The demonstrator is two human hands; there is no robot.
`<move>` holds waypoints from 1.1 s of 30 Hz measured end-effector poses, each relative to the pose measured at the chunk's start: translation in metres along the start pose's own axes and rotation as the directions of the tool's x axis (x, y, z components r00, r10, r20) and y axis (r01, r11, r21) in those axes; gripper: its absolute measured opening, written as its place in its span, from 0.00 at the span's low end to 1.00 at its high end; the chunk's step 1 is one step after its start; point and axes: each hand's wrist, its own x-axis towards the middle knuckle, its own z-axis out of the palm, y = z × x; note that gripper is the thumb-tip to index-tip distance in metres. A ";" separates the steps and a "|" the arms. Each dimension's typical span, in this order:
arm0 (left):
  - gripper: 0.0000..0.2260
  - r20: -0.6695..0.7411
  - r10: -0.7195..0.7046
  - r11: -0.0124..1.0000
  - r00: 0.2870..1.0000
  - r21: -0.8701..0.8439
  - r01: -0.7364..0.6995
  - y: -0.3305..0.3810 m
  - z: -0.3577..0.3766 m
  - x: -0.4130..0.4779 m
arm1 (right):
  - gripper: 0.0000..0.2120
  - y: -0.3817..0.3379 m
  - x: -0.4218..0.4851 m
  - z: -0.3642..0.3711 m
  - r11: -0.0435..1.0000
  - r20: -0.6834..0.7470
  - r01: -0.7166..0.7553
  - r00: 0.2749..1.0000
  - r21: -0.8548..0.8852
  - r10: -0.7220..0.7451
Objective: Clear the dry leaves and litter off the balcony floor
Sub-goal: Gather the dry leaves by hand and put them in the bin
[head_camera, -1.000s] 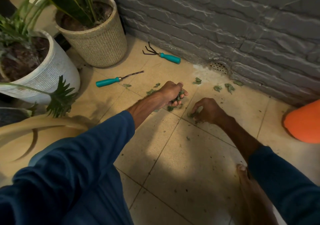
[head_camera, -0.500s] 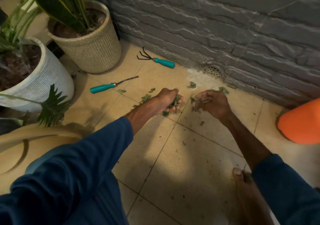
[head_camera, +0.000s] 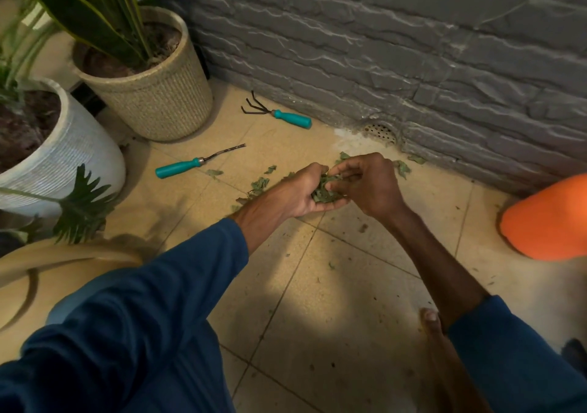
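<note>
My left hand (head_camera: 295,195) is cupped palm-up above the tiled floor (head_camera: 317,301) and holds a clump of dry green leaves (head_camera: 324,192). My right hand (head_camera: 370,184) meets it from the right, its fingers pinching leaves over that clump. More loose leaves (head_camera: 259,185) lie scattered on the tiles to the left of my hands. A few others (head_camera: 401,168) lie near the base of the grey stone wall, partly hidden behind my right hand. Small crumbs of litter dot the tiles closer to me.
A teal-handled hand rake (head_camera: 279,116) and a teal-handled weeder (head_camera: 197,163) lie on the floor. A beige woven planter (head_camera: 158,101) and a white planter (head_camera: 73,149) stand at left. A floor drain (head_camera: 379,131) sits at the wall. An orange object (head_camera: 549,219) is at right.
My right hand has lifted off the floor and moved left with leaves to meet my left hand. The left hand has turned palm-up, cupping its clump.
</note>
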 end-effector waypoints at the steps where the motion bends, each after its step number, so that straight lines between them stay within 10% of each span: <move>1: 0.16 -0.006 0.015 1.000 1.000 0.015 -0.015 -0.001 0.000 0.002 | 0.12 -0.001 -0.001 0.002 0.999 -0.005 0.022 1.000 -0.035 -0.022; 10: 0.14 -0.181 0.144 0.971 0.973 0.214 -0.104 -0.008 0.008 0.011 | 0.12 -0.004 -0.006 0.014 0.996 -0.085 0.006 0.996 -0.089 -0.014; 21: 0.15 -0.287 0.351 0.911 0.891 0.324 -0.254 -0.006 0.013 0.022 | 0.12 0.026 0.001 -0.007 0.960 -0.051 -0.049 0.997 0.277 0.065; 27: 0.15 -0.239 0.386 0.909 0.891 0.266 -0.322 0.001 0.020 0.025 | 0.16 0.118 0.014 -0.039 0.967 -0.327 -0.187 0.937 -0.174 0.122; 33: 0.16 -0.228 0.369 0.909 0.901 0.291 -0.299 -0.004 0.023 0.034 | 0.19 0.183 0.047 -0.075 0.839 -0.168 -0.255 0.966 -0.481 0.198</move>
